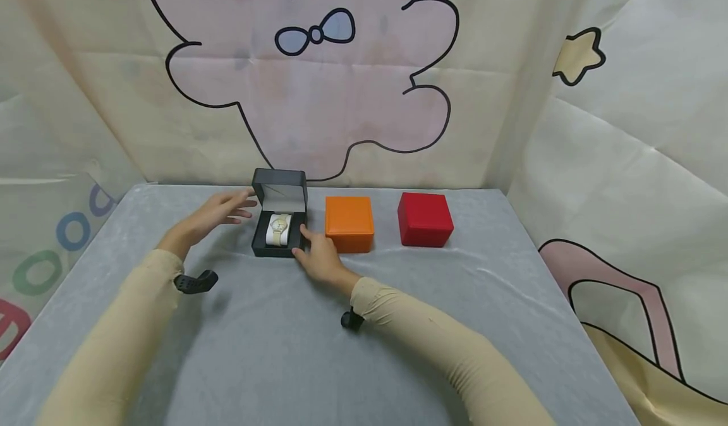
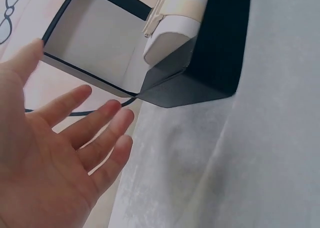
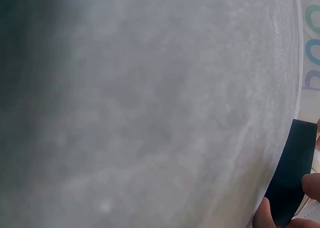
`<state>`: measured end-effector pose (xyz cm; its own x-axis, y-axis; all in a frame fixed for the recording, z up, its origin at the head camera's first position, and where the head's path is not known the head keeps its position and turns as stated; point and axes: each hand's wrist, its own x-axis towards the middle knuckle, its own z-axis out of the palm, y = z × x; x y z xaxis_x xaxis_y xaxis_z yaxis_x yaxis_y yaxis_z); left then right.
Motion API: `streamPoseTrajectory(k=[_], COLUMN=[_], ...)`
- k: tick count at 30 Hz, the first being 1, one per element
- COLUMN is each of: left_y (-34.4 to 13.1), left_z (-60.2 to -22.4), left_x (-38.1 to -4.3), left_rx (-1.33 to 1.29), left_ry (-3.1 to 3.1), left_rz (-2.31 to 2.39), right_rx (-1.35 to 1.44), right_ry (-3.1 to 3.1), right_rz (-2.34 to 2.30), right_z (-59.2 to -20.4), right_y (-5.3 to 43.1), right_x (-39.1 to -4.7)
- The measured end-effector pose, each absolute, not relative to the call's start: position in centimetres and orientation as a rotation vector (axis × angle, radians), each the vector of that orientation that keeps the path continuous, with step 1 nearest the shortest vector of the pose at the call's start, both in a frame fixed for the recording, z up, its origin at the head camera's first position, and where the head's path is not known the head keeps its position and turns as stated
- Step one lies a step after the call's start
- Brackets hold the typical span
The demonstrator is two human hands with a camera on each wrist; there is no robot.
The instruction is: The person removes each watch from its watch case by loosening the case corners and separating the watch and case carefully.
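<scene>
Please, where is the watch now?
In the head view, left of centre: the watch sits inside the open black box, left of the orange box.

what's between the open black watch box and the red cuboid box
An orange, square-topped box and, touching the black box, part of the right hand; the head view shows this.

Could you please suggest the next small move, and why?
Perhaps the left hand could gently lower the raised, square black lid: its fingers are right beside it, the right hand touches the black box base, and the round-faced, cream-strapped wristwatch already sits on its white cushion.
</scene>
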<state>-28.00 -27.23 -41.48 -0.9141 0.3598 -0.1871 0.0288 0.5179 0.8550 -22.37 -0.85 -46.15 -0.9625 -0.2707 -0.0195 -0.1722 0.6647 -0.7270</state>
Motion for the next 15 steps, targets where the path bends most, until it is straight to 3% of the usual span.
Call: streamPoseTrajectory(k=[15], left_y=[-26.5], left_z=[-44.3], left_x=[-24.3], left_rx=[0.416], left_ry=[2.595], left_rz=[1.407], right_rx=[-0.362], right_ry=[2.769], right_rz=[-1.144], right_z=[-46.6], right_y=[-0.9], right_x=[-22.4])
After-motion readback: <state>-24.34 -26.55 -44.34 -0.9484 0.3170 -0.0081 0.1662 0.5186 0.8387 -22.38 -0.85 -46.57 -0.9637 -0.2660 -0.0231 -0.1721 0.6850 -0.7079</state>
